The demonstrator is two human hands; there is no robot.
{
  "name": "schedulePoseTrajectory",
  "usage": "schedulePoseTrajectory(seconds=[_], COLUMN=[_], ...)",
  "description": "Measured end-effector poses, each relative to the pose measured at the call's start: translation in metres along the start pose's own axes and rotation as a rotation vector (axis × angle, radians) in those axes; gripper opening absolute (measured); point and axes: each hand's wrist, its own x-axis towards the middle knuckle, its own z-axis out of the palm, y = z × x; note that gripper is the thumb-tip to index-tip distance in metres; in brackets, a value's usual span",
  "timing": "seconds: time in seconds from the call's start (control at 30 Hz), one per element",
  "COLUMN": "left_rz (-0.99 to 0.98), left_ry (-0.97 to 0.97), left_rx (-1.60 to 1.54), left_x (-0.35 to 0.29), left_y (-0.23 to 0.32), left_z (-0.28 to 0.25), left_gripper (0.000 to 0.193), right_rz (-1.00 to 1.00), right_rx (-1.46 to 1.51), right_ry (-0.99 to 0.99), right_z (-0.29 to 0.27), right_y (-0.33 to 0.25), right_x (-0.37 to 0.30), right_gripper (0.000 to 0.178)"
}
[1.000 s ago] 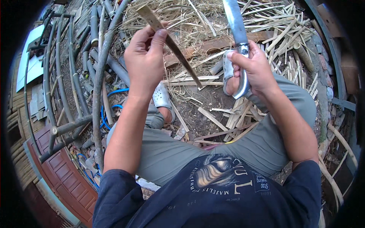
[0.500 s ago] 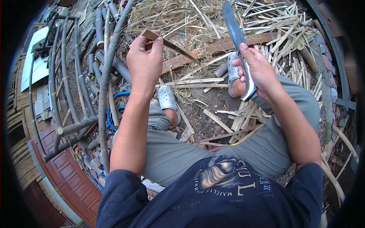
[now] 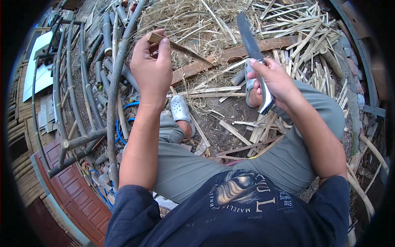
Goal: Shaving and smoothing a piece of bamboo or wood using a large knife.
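Between the thumb and fingers of my left hand point(image 3: 151, 68) is the upper end of a bamboo strip point(image 3: 185, 50). The strip slants down to the right, and its far end meets or overlaps a brown wooden plank point(image 3: 230, 53) on the ground; whether it touches, I cannot tell. My right hand point(image 3: 276, 80) is wrapped round the shiny handle of a machete point(image 3: 249, 39). Its broad dark blade points up and away, apart from the strip. Both hands are raised in front of my knees.
Split bamboo strips point(image 3: 314, 39) are heaped at the far right, with thin shavings point(image 3: 181, 20) across the far ground. More pieces point(image 3: 263, 131) lie between my legs. At left stand a bamboo pole frame point(image 3: 84, 138) and a long pole point(image 3: 116, 74), near a blue hose point(image 3: 120, 123).
My left hand has shifted slightly left with the bamboo strip. The machete has come a little lower and to the left in my right hand.
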Motion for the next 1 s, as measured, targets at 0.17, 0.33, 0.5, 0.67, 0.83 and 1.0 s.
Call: schedulePoseTrajectory(seconds=[0.17,0.33,0.5,0.67,0.83,1.0], left_rz=[-0.071,-0.033,-0.052,-0.043,-0.064,-0.097], left_ry=[-0.013,-0.030,-0.049,-0.083,-0.077,-0.036], left_rx=[-0.054,-0.040,-0.013,0.018,-0.012,-0.064], left_x=[0.000,0.001,0.000,0.000,0.003,0.003], left_y=[-0.001,-0.010,-0.001,-0.001,-0.003,0.000], left_z=[0.004,0.003,0.005,0.005,0.002,0.001], left_gripper=[0.019,0.020,0.020,0.023,0.023,0.022], right_rz=[0.058,0.019,-0.129,-0.144,-0.155,-0.155], right_rx=[0.028,0.004,-0.251,-0.120,-0.189,-0.183], right_ry=[-0.037,-0.039,0.077,0.109,0.184,0.201], right_z=[0.001,-0.001,-0.014,-0.038,-0.047,-0.049], right_y=[0.012,0.008,-0.010,-0.021,-0.022,-0.017], right_x=[0.005,0.015,0.034,0.051,0.053,0.055], right_gripper=[0.022,0.020,0.019,0.017,0.018,0.027])
